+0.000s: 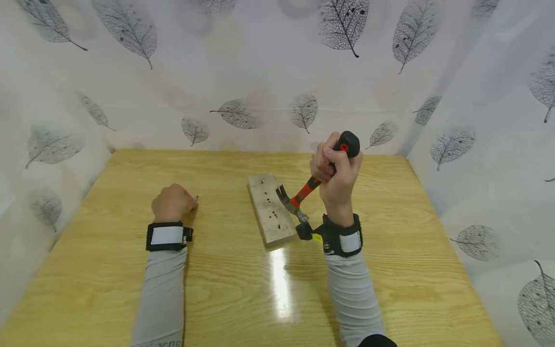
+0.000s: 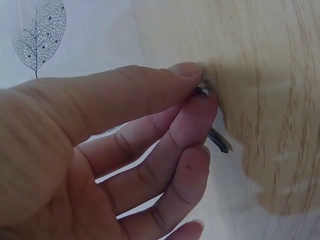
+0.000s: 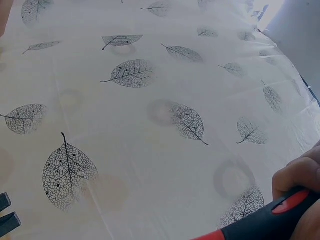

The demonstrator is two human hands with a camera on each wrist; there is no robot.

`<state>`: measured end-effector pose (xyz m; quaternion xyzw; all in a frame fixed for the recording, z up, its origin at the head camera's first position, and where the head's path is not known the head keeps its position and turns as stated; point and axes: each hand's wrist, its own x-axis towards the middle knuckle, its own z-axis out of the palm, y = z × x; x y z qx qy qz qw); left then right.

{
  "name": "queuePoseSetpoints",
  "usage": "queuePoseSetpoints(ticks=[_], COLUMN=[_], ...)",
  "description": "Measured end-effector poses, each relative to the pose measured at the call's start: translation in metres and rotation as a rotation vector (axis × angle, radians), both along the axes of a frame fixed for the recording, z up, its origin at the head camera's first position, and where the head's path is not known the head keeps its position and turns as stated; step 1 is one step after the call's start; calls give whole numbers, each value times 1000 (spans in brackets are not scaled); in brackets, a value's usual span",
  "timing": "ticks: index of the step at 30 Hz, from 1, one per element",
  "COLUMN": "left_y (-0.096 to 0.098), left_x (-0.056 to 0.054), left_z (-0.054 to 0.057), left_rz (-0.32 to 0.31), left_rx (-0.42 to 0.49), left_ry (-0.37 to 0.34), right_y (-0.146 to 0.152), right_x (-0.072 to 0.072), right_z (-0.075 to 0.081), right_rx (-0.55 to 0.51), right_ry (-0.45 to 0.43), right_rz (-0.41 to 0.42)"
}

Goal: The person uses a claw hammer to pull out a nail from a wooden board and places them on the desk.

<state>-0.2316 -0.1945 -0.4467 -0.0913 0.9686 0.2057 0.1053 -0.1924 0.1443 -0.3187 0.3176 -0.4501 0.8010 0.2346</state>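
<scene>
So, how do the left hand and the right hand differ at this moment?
The left hand rests low on the table and pinches a small nail; the right hand is raised beside the wooden block and grips a hammer in a fist. Both wear black wrist straps.

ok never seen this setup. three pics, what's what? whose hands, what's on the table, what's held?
No robot here: a person works with two bare hands, a camera strapped to each wrist and one worn on the head.

The head view looks down at a wooden table. On it lies a wooden block with dark holes. The right hand grips a hammer by its red and black handle, head down by the block. The left hand rests on the table.

The left wrist view shows that hand's fingers pinching a small dark nail. The right wrist view shows mostly the leaf-patterned wall and the handle's end.
</scene>
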Motion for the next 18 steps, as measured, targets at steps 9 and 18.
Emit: queuePoseSetpoints(ticks=[9,18], left_y=[-6,6], left_x=[2,5], left_z=[1,2], left_rz=[20,0], left_rx=[-39,-26], left_ry=[-34,-58], right_y=[-1,8], right_x=[-4,-1], right_z=[-2,-6], right_rx=[44,65], right_ry=[-10,-21], right_rz=[-2,-33])
